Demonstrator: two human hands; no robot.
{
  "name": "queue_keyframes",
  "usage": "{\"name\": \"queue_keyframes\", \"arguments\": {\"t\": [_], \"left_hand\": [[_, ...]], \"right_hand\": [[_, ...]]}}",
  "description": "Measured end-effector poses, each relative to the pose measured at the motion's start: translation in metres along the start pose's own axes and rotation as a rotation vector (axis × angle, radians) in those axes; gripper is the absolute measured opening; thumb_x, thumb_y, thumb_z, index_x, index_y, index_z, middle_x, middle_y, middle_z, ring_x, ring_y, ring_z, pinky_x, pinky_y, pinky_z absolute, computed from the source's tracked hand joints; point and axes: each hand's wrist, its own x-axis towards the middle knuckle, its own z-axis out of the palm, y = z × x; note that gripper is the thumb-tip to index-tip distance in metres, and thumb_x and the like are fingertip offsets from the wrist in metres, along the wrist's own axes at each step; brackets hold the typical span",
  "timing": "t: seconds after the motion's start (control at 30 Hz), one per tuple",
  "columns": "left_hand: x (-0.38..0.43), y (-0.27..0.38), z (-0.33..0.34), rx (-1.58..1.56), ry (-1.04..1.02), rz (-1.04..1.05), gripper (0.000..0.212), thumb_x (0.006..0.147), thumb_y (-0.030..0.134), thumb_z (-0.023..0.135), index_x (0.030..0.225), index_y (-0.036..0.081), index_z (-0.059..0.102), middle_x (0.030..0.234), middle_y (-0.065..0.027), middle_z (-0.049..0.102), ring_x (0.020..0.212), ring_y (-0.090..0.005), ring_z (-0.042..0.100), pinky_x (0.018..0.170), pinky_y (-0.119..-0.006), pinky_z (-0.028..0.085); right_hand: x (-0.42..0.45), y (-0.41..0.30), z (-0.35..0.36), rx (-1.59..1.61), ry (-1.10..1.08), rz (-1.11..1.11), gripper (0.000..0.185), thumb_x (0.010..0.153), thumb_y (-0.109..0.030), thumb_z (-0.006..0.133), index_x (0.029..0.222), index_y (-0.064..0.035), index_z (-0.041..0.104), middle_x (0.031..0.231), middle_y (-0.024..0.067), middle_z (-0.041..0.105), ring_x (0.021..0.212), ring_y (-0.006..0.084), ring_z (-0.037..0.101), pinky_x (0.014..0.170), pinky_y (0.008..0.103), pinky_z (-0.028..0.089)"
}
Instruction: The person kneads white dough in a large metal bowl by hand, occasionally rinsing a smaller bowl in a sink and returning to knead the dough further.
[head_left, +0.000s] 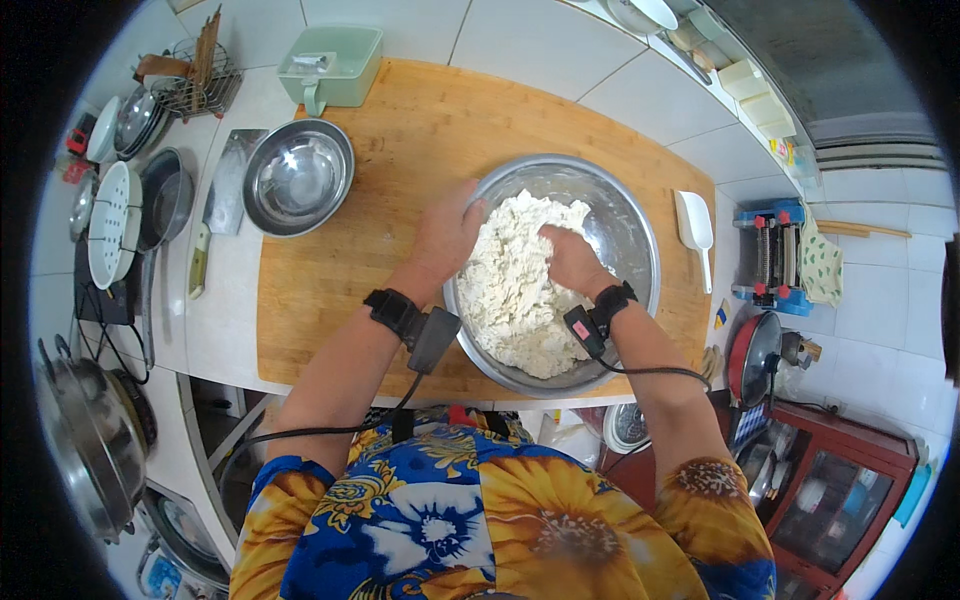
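A wide stainless steel bowl (637, 247) rests on a wooden board (420, 112), holding a rough, crumbly mass of pale dough (510, 277). My left hand (448, 232) is at the bowl's left rim, its thumb beside the dough and its fingers over the rim; whether it grips the rim is not clear. Inside the bowl, my right hand (574, 259) touches the dough's right side, with fingertips partly hidden in it; its grip cannot be told. Both wrists wear black straps with small cabled devices.
Left on the board stands a smaller metal bowl (298, 178), beside a cleaver (225, 187). A green plastic container (341, 64) is at the back. A white scoop (694, 217) lies right of the big bowl, with a pasta machine (776, 255) and a red lidded pan (750, 360) beyond.
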Motion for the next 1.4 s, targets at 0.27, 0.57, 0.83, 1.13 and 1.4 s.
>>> {"name": "queue_keyframes", "arguments": {"t": [0.27,0.57,0.83,1.13,1.4], "left_hand": [[0.002,-0.001,0.002,-0.066,0.029,0.046,0.031,0.090,0.019,0.054,0.109,-0.005,0.059,0.097,-0.0257,0.062,0.090,-0.0400,0.060,0.081,-0.042,0.047],[-0.003,-0.001,-0.006,0.005,0.035,-0.031,0.027,0.087,0.015,0.056,0.111,0.001,0.060,0.095,-0.0243,0.062,0.086,-0.0411,0.060,0.073,-0.042,0.049],[-0.004,0.001,-0.004,-0.010,0.025,-0.030,0.027,0.088,0.017,0.054,0.110,0.003,0.060,0.093,-0.0248,0.062,0.085,-0.0424,0.059,0.074,-0.046,0.048],[-0.003,-0.010,-0.006,-0.026,0.075,0.042,0.023,0.088,0.017,0.054,0.104,0.001,0.059,0.083,-0.0258,0.062,0.077,-0.0442,0.059,0.068,-0.051,0.046],[0.007,-0.004,0.006,-0.028,0.050,0.042,0.023,0.088,0.017,0.054,0.103,0.000,0.060,0.082,-0.0257,0.062,0.076,-0.0436,0.059,0.068,-0.049,0.047]], "right_hand": [[0.027,0.017,0.022,0.464,0.630,0.465,0.055,0.078,-0.013,0.065,0.124,0.0111,0.047,0.116,0.0274,0.058,0.110,0.0363,0.056,0.097,0.0361,0.042],[-0.077,-0.102,-0.051,-0.172,-0.248,-0.099,0.042,0.080,-0.007,0.060,0.121,-0.0099,0.056,0.143,0.0232,0.033,0.115,0.0368,0.052,0.098,0.0436,0.041],[-0.036,-0.163,-0.008,-0.595,-0.342,-0.312,0.025,0.084,-0.020,0.055,0.105,-0.0143,0.066,0.139,0.0195,0.036,0.123,0.0500,0.041,0.091,0.0575,0.039],[0.016,-0.074,-0.050,-0.326,-0.104,0.219,0.055,0.077,-0.026,0.060,0.129,-0.0099,0.048,0.123,0.0223,0.053,0.108,0.0369,0.057,0.090,0.0456,0.048],[0.031,-0.050,-0.044,-0.312,-0.003,0.247,0.061,0.078,-0.034,0.057,0.135,-0.0149,0.044,0.110,0.0217,0.062,0.103,0.0349,0.060,0.088,0.0436,0.049]]}}
